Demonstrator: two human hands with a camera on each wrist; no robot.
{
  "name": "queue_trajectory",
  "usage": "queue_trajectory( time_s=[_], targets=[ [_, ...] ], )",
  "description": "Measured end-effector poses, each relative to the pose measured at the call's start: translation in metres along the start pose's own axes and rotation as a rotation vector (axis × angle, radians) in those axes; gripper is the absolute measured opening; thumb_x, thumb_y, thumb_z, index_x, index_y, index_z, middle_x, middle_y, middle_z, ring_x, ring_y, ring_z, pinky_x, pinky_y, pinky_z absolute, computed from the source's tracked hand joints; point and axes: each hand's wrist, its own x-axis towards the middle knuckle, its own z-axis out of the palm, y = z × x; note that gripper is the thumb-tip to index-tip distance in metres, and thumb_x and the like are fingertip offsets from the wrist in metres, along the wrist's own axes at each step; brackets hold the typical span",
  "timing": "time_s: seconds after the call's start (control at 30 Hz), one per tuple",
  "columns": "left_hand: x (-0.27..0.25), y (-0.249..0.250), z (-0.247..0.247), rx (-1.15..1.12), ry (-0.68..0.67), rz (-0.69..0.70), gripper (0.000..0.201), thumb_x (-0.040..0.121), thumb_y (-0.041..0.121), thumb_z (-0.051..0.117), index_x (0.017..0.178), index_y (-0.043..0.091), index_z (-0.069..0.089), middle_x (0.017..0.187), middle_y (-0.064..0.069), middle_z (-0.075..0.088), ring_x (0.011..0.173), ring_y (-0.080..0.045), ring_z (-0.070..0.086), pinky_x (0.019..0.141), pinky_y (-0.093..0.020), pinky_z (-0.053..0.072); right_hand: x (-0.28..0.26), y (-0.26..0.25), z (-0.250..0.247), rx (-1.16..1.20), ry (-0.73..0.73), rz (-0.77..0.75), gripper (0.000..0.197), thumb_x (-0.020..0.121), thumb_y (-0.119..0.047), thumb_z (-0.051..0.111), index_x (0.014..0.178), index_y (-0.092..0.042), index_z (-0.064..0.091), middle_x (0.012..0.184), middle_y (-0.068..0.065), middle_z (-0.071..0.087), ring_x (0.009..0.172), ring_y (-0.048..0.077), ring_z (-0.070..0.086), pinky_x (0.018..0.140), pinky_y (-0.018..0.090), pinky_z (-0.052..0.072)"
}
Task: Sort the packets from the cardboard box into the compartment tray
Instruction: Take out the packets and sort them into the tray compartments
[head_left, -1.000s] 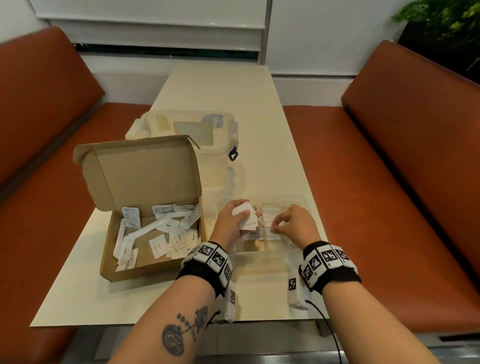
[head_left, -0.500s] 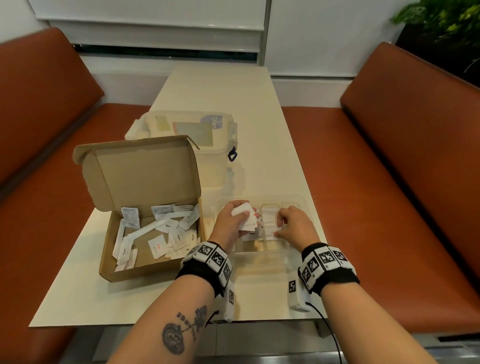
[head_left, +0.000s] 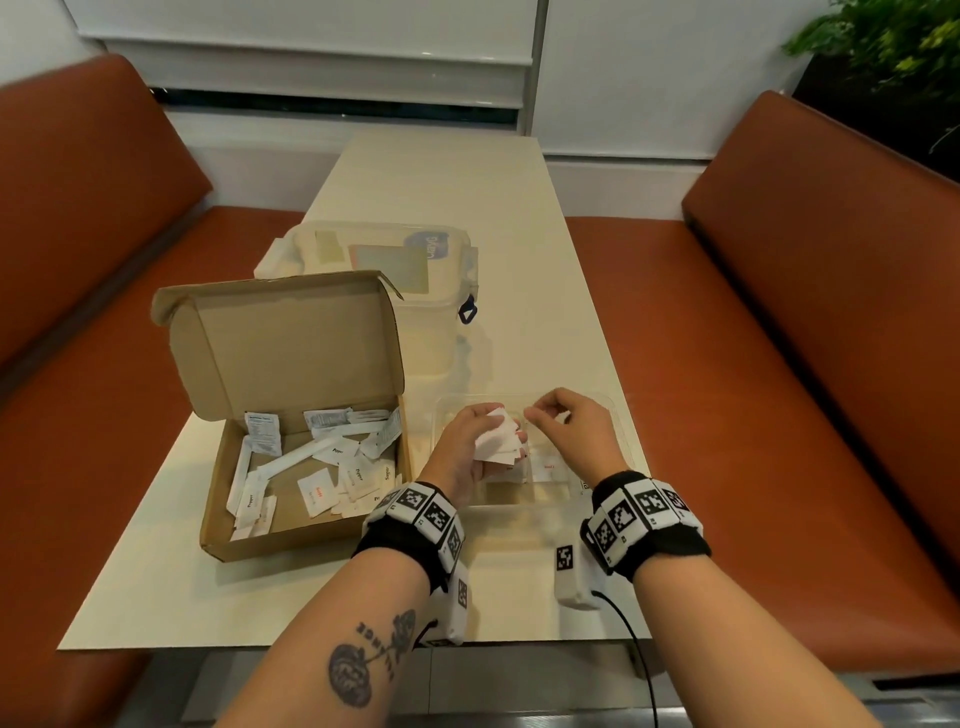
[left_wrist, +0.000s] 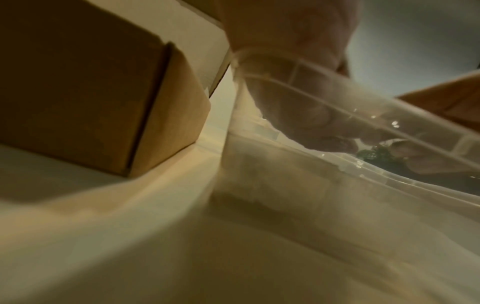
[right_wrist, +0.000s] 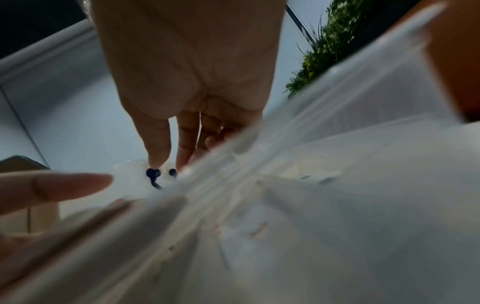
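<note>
An open cardboard box (head_left: 291, 540) with several white packets (head_left: 317, 488) in it stands on the left of the table. Right of it is the clear compartment tray (head_left: 524, 500), with a red-printed packet (head_left: 550, 466) lying in a middle compartment. My left hand (head_left: 462, 444) hovers over the tray's left part and grips a fanned stack of white packets (head_left: 498, 439). My right hand (head_left: 545, 421) hangs just right of that stack, above the tray, and holds nothing. In the right wrist view the right hand (right_wrist: 132, 170) has straight fingers and an empty thumb gap over the tray (right_wrist: 311, 205).
A lidded clear storage container (head_left: 384, 270) stands behind the box, whose raised lid (head_left: 296, 343) leans back toward it. Orange benches (head_left: 779, 364) flank the table. The table's near edge lies just under my wrists. A plant (head_left: 883, 47) is at the far right.
My right hand has lifted out of the tray's middle compartments and moved left, up toward the stack in my left hand. The left hand has barely moved.
</note>
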Motion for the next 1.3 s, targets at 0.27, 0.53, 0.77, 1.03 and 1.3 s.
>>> queue_trajectory(
  time_s=[0.27, 0.53, 0.77, 1.03, 1.3],
  targets=[
    [0.0, 0.0, -0.001, 0.246, 0.018, -0.029, 0.055, 0.079, -0.015, 0.047, 0.122, 0.019, 0.051, 0.1, -0.012, 0.062, 0.077, -0.02, 0.064, 0.048, -0.024, 0.052, 0.007, -0.018, 0.016, 0.086, -0.163, 0.099, 0.022, 0.074, -0.02, 0.079, 0.087, -0.011, 0.065, 0.078, 0.0, 0.061, 0.065, 0.013, 0.055, 0.053, 0.018, 0.04],
    [0.004, -0.005, -0.004, 0.212, 0.019, 0.041, 0.028, 0.089, -0.008, 0.05, 0.107, 0.013, 0.056, 0.096, -0.015, 0.064, 0.074, -0.022, 0.067, 0.058, -0.03, 0.056, 0.007, -0.01, 0.012, 0.252, -0.091, 0.146, 0.015, 0.073, -0.006, 0.078, 0.073, -0.011, 0.064, 0.062, -0.003, 0.06, 0.055, 0.007, 0.055, 0.054, 0.012, 0.044],
    [0.007, -0.007, -0.007, 0.257, 0.045, 0.063, 0.012, 0.094, 0.003, 0.053, 0.103, 0.011, 0.054, 0.104, -0.02, 0.061, 0.088, -0.032, 0.06, 0.067, -0.037, 0.054, 0.005, 0.002, 0.006, 0.302, -0.106, 0.173, 0.017, 0.077, -0.004, 0.073, 0.076, -0.02, 0.067, 0.064, -0.001, 0.065, 0.06, 0.008, 0.058, 0.06, 0.017, 0.045],
    [0.011, -0.01, -0.009, 0.272, 0.082, 0.094, 0.007, 0.093, 0.011, 0.059, 0.09, 0.017, 0.056, 0.097, -0.02, 0.061, 0.083, -0.031, 0.061, 0.076, -0.048, 0.053, 0.006, 0.002, 0.001, 0.261, -0.194, 0.157, 0.016, 0.075, -0.009, 0.076, 0.074, -0.017, 0.062, 0.067, 0.003, 0.063, 0.061, 0.012, 0.056, 0.049, 0.02, 0.046],
    [0.014, -0.012, -0.01, 0.274, 0.044, 0.079, 0.017, 0.084, 0.022, 0.071, 0.097, 0.017, 0.062, 0.11, -0.009, 0.063, 0.086, -0.021, 0.065, 0.055, -0.031, 0.055, 0.009, -0.01, 0.006, 0.538, -0.029, 0.206, 0.012, 0.08, -0.006, 0.072, 0.072, -0.009, 0.063, 0.067, 0.005, 0.064, 0.064, 0.017, 0.061, 0.064, 0.023, 0.052]
  ],
)
